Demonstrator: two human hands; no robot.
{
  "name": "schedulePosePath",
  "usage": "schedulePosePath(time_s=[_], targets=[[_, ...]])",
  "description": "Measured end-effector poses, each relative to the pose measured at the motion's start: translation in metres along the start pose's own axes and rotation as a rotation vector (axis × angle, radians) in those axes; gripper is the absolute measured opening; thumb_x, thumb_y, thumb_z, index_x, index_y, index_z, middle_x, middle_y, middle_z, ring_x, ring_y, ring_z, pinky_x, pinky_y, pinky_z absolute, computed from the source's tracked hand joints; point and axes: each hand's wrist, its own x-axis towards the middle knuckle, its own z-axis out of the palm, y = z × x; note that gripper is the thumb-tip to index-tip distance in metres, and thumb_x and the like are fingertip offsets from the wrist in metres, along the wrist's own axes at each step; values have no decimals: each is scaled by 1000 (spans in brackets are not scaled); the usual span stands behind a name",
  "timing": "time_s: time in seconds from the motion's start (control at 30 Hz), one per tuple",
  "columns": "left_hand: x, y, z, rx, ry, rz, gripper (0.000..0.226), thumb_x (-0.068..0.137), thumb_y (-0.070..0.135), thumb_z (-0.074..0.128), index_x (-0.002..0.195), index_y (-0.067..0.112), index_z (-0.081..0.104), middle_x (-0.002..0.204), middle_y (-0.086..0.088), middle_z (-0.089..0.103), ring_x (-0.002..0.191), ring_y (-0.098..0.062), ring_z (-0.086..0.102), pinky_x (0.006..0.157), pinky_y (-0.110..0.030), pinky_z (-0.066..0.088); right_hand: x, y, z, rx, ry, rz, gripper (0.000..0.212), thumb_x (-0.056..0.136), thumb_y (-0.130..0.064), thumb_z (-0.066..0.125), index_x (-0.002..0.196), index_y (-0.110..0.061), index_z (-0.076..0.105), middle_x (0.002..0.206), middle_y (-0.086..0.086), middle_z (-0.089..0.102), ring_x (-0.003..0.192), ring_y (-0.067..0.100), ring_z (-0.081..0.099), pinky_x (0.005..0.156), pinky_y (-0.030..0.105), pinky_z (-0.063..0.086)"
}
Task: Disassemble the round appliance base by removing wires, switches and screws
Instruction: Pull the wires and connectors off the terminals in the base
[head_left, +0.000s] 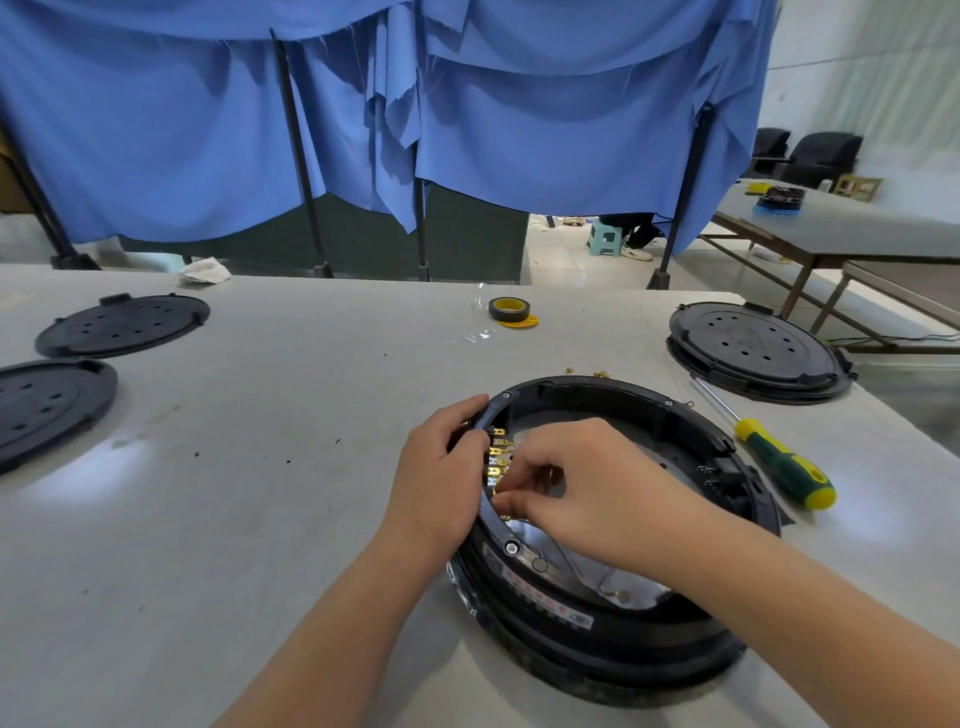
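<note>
Near table's front edge, round appliance base (613, 623) sits opened. Our left hand (441, 467) grips its rim; right hand (582, 488) pinches brass terminals (496, 457) inside. We judge cover off, rim screws, switch remaining. Screwdriver (779, 457) idle beside.

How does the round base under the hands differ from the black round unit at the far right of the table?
The round base is open, showing brass terminals inside its rim; the far-right unit is closed by a perforated black cover. The left hand grips the round base's rim and the right hand pinches at the terminals; nothing touches the far-right unit. Both are black, round and lie on the table.
</note>
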Motion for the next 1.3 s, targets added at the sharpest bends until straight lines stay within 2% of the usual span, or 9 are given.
schedulePosePath(time_s=[0.1, 0.23, 0.47, 0.63, 0.8, 0.9, 1.03, 1.17, 1.3], targets=[[0, 0, 0, -7, -1, 0, 42, 89, -2, 47, 125, 15, 61, 122, -4, 65, 113, -17, 59, 99, -32, 46, 0, -1, -1, -7, -4, -8, 9, 78, -27, 73, 70, -26, 70, 73, -6, 64, 70, 7, 59, 71, 35, 51], [0, 0, -1, -11, -12, -9, 42, 89, -1, 47, 124, 16, 62, 121, -2, 65, 111, -14, 59, 86, -16, 46, 0, -2, -1, -2, 2, -4, 10, 77, -26, 74, 68, -25, 69, 71, -6, 65, 69, 7, 60, 70, 35, 51], [-1, 1, 0, -11, -4, -18, 41, 89, 1, 47, 124, 17, 62, 120, -1, 66, 111, -15, 60, 100, -34, 46, -3, 6, -11, 119, -43, 67, 11, 74, -27, 78, 66, -26, 71, 65, -7, 70, 60, 1, 62, 61, 20, 51], [-1, 0, -1, -3, -10, -14, 40, 90, 3, 48, 122, 20, 63, 115, 6, 66, 107, -9, 61, 92, -26, 47, 1, 5, -24, 321, -52, 107, 8, 77, -28, 76, 74, -21, 75, 62, -8, 70, 51, 1, 59, 50, 11, 44], [0, 0, 0, -36, -12, -28, 39, 89, 3, 49, 111, 30, 66, 100, 21, 66, 97, 3, 61, 81, -18, 46, 16, 5, -56, 249, 35, 121, 6, 75, -32, 77, 77, -25, 77, 72, -11, 73, 58, -3, 62, 57, 8, 46], [0, -1, 0, -45, -7, -48, 40, 89, 4, 48, 111, 31, 67, 105, 13, 69, 100, -4, 63, 86, -23, 48, 30, 0, -79, 261, 101, 133, 12, 71, -38, 77, 76, -28, 76, 74, -12, 73, 44, -3, 53, 49, 6, 42], [0, -2, -1, -37, -4, -55, 40, 90, 5, 48, 119, 27, 64, 114, 9, 67, 106, -7, 61, 90, -23, 47, 57, 1, -105, 360, 211, 179, 16, 68, -39, 79, 74, -24, 76, 66, 4, 69, 48, 2, 55, 52, 12, 49], [0, -2, 0, -33, 2, -56, 39, 91, 5, 48, 118, 28, 64, 114, 12, 66, 108, -7, 60, 95, -28, 47, 93, 25, -110, 258, 300, 292, 12, 73, -34, 79, 72, -23, 74, 55, -8, 65, 43, -2, 56, 44, 9, 45], [-1, -2, 0, -26, -4, -52, 39, 92, 7, 48, 120, 30, 64, 112, 18, 65, 105, 1, 58, 84, -15, 45, 119, 72, -89, 103, 218, 453, 15, 77, -27, 78, 79, -13, 72, 74, 2, 68, 58, 7, 60, 46, 14, 47]])
